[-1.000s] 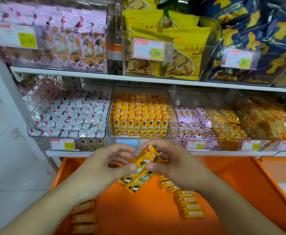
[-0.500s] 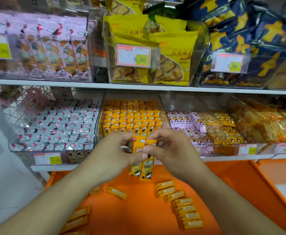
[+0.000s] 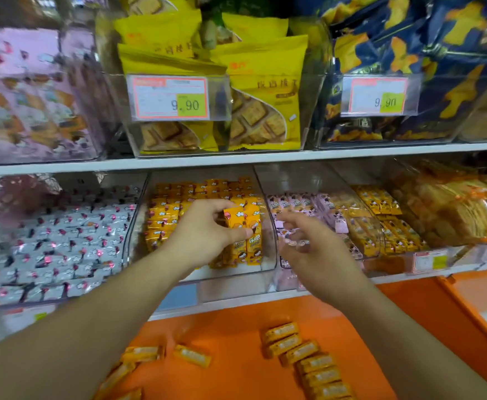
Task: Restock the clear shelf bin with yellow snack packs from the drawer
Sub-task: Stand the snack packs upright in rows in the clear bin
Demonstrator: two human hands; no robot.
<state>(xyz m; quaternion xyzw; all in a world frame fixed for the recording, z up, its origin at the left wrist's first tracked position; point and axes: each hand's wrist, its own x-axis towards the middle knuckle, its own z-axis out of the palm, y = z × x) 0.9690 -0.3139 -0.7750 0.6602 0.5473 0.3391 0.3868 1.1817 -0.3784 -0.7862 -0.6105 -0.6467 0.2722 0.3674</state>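
Left hand (image 3: 207,235) pinching yellow snack packs (image 3: 243,226) inside clear bin (image 3: 268,255), right hand (image 3: 311,249) just right, fingers loose, holding nothing

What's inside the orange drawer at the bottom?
Loose yellow snack packs lie on the orange drawer floor, some in a row, some scattered. The person's arms cover other parts, so more may be hidden.

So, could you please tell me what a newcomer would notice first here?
Probably the left hand gripping yellow snack packs inside the clear shelf bin at centre. The right hand hovers open beside it, and loose packs lie in the orange drawer below.
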